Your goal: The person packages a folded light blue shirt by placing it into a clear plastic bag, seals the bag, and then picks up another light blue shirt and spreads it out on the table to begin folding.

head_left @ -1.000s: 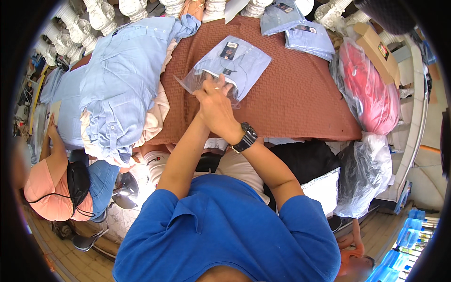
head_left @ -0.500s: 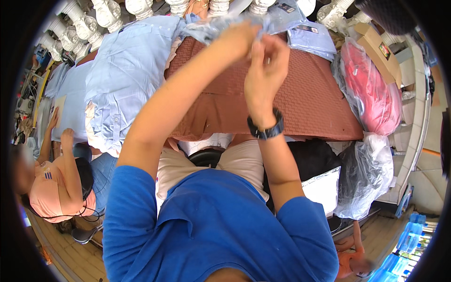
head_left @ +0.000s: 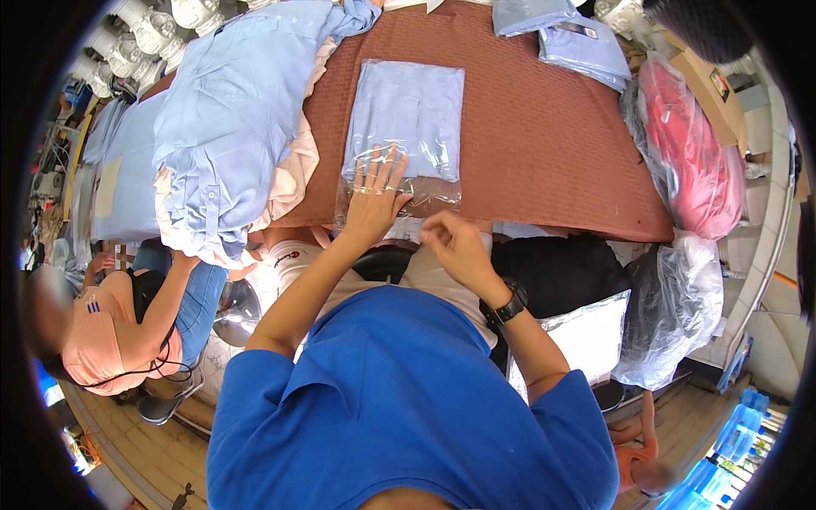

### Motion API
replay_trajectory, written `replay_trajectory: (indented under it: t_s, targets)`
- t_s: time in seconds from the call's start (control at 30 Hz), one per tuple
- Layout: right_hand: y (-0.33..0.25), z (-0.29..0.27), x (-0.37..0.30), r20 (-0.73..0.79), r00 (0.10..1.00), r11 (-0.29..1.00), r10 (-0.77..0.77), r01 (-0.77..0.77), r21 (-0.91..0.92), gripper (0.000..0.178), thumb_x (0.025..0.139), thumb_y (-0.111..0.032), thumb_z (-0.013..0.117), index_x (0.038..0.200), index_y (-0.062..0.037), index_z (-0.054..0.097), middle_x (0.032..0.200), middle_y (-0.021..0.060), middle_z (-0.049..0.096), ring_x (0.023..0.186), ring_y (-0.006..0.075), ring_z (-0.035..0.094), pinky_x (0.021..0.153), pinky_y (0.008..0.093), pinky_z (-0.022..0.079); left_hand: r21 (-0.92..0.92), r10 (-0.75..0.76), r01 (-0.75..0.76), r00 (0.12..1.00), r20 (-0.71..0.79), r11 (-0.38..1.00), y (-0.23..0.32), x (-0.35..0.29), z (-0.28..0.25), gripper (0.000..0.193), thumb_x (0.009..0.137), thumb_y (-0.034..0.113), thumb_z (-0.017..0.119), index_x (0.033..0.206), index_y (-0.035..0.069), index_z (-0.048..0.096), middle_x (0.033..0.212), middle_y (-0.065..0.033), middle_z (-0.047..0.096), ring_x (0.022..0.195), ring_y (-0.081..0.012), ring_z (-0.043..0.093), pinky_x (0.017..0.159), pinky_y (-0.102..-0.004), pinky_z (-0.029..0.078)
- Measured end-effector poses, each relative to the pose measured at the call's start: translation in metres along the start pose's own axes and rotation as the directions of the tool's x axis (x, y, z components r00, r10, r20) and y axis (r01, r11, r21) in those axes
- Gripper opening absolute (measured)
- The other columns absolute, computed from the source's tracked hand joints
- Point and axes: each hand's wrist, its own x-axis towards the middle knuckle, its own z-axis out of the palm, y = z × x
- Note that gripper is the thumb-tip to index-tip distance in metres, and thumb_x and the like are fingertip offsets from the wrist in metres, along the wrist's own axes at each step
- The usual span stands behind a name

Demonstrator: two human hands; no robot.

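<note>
A folded light-blue shirt in a clear plastic bag [head_left: 406, 115] lies flat on the brown textured tablecloth [head_left: 535, 136], for the most part just ahead of the left fingers. The left hand [head_left: 371, 208] is laid on the near end of this bag; its fingers are spread and straight, grasping nothing, with the tips upon the lower left part of the shirt.

The right hand [head_left: 463, 251] is near the table edge, to the right of the left fingers and closer to the body. Its fingers are bent inward and apart from the bag; whether they pinch something, I cannot tell.

To the left of the left fingers is a large heap of light-blue cloth shirts [head_left: 238, 119]. Farther ahead and to the right of the fingers are flat light-blue packed shirts [head_left: 582, 51]. Well to the right lies a red bundle in clear plastic [head_left: 690, 153], beside a brown cardboard box [head_left: 710, 89].
</note>
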Motion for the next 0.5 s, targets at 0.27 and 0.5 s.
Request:
replay_trajectory:
  t_s: [0.27, 0.5]
  targets:
    - [0.009, -0.002, 0.078, -0.195, 0.846, 0.739, -0.497, 0.294, -0.606, 0.029, 0.084, -0.009, 0.07, 0.112, -0.0065, 0.063, 0.117, 0.0136, 0.055, 0.108, 0.0355, 0.051, 0.088, 0.0475, 0.045, -0.015, -0.026, 0.024, 0.982, -0.188, 1.0, -0.01, 0.023, 0.003, 0.062, 0.1, 0.031, 0.056, 0.148, -0.003, 0.041, 0.158, -0.0243, 0.033, 0.146, -0.0469, 0.028, 0.12, -0.0563, 0.021]
    - [0.041, 0.015, 0.085, -0.15, 0.86, 0.626, -0.487, 0.224, -0.747, 0.028, 0.081, -0.014, 0.072, 0.108, -0.0089, 0.064, 0.115, 0.0094, 0.055, 0.103, 0.0314, 0.051, 0.083, 0.0432, 0.042, 0.163, 0.001, 0.028, 0.984, -0.176, 0.986, -0.03, 0.03, 0.011, 0.069, 0.098, 0.044, 0.056, 0.153, 0.006, 0.039, 0.161, -0.0244, 0.028, 0.148, -0.0477, 0.023, 0.12, -0.0571, 0.019]
